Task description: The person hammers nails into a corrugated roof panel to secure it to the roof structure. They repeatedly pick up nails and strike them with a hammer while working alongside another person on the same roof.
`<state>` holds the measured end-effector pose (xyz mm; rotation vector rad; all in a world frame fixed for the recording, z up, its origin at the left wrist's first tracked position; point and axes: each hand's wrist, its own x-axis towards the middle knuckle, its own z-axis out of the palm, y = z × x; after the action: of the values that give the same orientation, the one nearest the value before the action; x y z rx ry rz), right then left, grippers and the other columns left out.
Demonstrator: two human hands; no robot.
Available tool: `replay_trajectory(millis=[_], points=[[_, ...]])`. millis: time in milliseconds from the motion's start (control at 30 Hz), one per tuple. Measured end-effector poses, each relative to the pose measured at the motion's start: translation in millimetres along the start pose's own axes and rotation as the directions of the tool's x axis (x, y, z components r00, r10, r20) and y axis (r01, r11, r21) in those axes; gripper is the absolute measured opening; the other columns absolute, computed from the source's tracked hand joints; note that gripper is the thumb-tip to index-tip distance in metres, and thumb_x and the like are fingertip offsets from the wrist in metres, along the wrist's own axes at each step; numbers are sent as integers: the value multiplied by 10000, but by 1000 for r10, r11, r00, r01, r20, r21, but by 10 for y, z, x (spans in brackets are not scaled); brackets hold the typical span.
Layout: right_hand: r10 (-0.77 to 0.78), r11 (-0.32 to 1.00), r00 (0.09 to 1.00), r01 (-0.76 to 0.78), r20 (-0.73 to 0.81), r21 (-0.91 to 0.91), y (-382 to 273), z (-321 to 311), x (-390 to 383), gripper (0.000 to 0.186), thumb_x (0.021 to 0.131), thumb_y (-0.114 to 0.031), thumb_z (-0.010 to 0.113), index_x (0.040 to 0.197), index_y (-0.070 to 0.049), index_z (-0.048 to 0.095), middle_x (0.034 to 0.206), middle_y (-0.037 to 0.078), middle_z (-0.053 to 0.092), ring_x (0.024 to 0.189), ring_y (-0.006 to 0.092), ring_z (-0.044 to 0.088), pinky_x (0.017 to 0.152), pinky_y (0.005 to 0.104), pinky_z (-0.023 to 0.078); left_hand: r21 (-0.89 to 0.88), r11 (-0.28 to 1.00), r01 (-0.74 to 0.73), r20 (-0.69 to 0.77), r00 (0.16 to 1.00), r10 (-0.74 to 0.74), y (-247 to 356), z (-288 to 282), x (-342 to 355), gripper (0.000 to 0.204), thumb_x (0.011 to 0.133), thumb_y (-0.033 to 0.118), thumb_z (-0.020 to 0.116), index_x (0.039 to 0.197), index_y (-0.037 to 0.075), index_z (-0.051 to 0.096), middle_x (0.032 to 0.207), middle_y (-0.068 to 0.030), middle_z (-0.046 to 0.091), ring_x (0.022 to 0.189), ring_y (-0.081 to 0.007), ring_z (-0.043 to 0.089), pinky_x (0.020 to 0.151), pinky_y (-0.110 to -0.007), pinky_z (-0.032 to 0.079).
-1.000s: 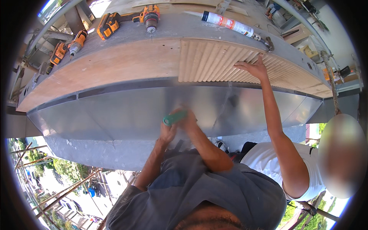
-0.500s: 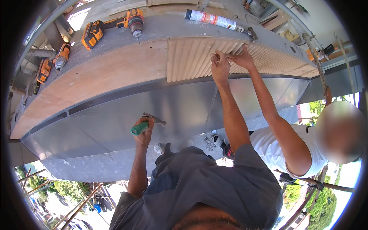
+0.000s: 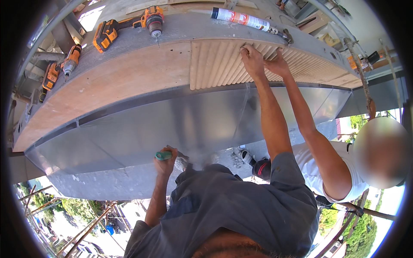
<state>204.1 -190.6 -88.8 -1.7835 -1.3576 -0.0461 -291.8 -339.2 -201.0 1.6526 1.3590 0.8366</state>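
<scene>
My left hand is closed round the green grip of a hammer, low in front of the grey metal facing. Part of the hammer's metal head shows beside my fist. My right hand rests against the fluted wooden panel, close to its upper edge. Its fingers are curled together; anything small between them is hidden. Just to the right, a co-worker's hand also presses on the fluted panel. Left of that panel runs a flat plywood strip.
On the grey ledge lie an orange drill, another orange power tool, a sealant tube and a second hammer. The co-worker, in a white shirt, stands close at my right. Scaffold poles show below.
My left hand has lowered the hammer and turned it. My right hand has moved slightly right and up on the fluted panel, and the co-worker's fingers have shifted away from mine.
</scene>
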Motion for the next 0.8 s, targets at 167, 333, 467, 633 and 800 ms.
replay_trajectory(millis=[167, 333, 467, 633, 800], points=[[168, 963, 961, -111, -222, 247, -76, 217, -68, 226, 996, -204, 550, 941, -8, 648, 632, 55, 590, 527, 125, 572, 498, 319, 457, -56, 997, 58, 50, 997, -55, -34, 7, -90, 322, 879, 316, 815, 917, 14, 711, 827, -111, 722, 742, -185, 676, 680, -341, 539], [307, 832, 947, -220, -92, 509, -180, 163, -43, 223, 993, -209, 554, 912, -17, 634, 667, 35, 576, 521, 124, 555, 476, 302, 444, 0, 999, 54, 85, 995, -54, -43, 17, -102, 312, 887, 321, 806, 922, 25, 713, 855, -117, 729, 769, -196, 688, 694, -337, 540], [540, 529, 821, -502, 185, 684, -331, 85, -48, 267, 1021, -278, 565, 967, -24, 627, 753, 46, 611, 573, 143, 588, 514, 309, 488, 22, 998, -62, 144, 988, 58, 99, 48, -23, 257, 868, 274, 807, 847, 34, 717, 764, -95, 721, 672, -204, 690, 641, -332, 544], [423, 668, 853, -521, 305, 531, -228, -78, 43, 315, 1061, -305, 503, 987, -27, 632, 808, 59, 650, 678, 149, 633, 596, 318, 541, 138, 931, -337, 345, 898, 273, 654, 430, 575, 247, 777, 261, 782, 671, 65, 677, 625, -123, 671, 561, -329, 668, 557, -416, 538], [356, 662, 913, -398, 201, 635, -75, 76, 26, 326, 1050, -295, 510, 954, -17, 651, 759, 66, 658, 665, 170, 656, 633, 334, 549, 174, 871, -460, 377, 848, 372, 1644, 1107, 1559, 256, 747, 304, 730, 675, 63, 685, 667, -167, 683, 616, -388, 667, 629, -476, 550]])
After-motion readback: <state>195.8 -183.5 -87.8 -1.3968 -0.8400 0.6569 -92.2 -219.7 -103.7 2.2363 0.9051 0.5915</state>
